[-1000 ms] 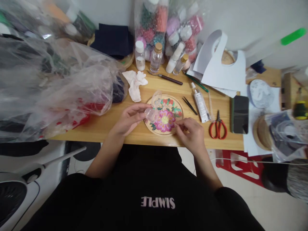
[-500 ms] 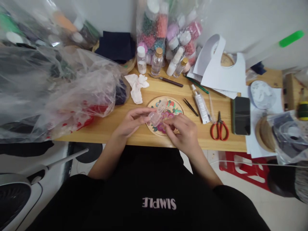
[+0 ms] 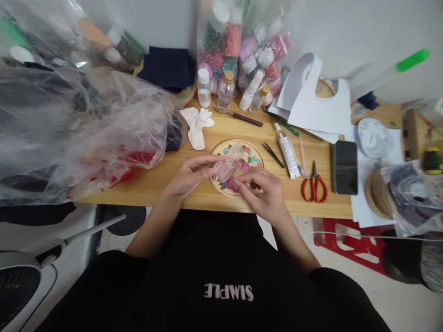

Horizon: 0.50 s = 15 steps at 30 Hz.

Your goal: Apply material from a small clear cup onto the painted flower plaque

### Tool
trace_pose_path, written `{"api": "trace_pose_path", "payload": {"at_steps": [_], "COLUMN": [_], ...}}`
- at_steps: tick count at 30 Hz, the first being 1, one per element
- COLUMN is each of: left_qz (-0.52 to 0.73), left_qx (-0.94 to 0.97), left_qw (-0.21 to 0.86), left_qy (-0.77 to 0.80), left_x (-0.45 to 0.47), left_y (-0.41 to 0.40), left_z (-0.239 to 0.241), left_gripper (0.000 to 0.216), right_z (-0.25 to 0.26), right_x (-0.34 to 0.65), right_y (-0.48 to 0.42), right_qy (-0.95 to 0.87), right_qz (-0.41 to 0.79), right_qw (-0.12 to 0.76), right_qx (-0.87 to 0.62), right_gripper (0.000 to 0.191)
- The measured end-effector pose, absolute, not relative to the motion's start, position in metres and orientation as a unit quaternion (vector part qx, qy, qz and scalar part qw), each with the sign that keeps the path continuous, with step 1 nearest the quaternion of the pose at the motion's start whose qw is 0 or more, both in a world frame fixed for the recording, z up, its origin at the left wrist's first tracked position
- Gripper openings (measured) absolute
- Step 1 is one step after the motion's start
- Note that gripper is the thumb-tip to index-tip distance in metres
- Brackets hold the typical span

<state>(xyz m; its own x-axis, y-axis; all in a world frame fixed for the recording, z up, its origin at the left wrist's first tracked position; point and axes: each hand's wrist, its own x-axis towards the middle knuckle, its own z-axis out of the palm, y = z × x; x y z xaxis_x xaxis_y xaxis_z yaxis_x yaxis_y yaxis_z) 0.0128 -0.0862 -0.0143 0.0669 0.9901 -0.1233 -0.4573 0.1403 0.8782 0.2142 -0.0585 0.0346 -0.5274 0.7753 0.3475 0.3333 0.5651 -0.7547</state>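
Hands at the middle of the near edge of the desk [image 3: 166, 184], over a round painted disc [image 3: 252, 156]. Left hand [image 3: 192, 174] pinches a small clear box [image 3: 224, 170] between thumb and fingertips, clear of the disc's surface. This grip by the sides seems to leave the box's mouth free. Right hand [image 3: 268, 196] sits just beside the box, its fingertips drawn together in a pinch; whether anything lies between them is too small to tell. The box's long axis runs slantwise, from the near left toward the far right, and its opened lid points to the far edge, away from the person, so that the opening faces the right hand. Tweezers [image 3: 273, 154], glue tube [image 3: 288, 151] and scissors [image 3: 314, 184] lie in a row toward the right edge, probably so the right hand can take them. Phone [image 3: 346, 167] lies beyond them. Crumpled tissue [image 3: 198, 124] lies toward the far edge, near a plastic bag [image 3: 86, 129] that covers the left end.
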Motion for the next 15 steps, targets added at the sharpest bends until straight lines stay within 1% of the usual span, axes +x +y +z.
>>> {"api": "trace_pose_path", "payload": {"at_steps": [4,11,15], "left_qz": [0.573,0.572,0.571], "left_qx": [0.320,0.309,0.303], "left_qw": [0.645,0.656,0.656], "left_qy": [0.392,0.383,0.389], "left_x": [0.013,0.012,0.012], "left_y": [-0.085,-0.085,-0.085], "left_z": [-0.014,-0.014,-0.013], "left_gripper": [0.028,0.028,0.028], "right_z": [0.035,0.013,0.005], "right_x": [0.229,0.243,0.242], "right_y": [-0.060,-0.060,-0.059], "right_qy": [-0.801,-0.836,-0.849], "right_qz": [0.311,0.222,0.200], "right_qw": [0.342,0.296,0.276], "right_qx": [-0.381,-0.405,-0.405], "right_gripper": [0.010,0.011,0.011]}}
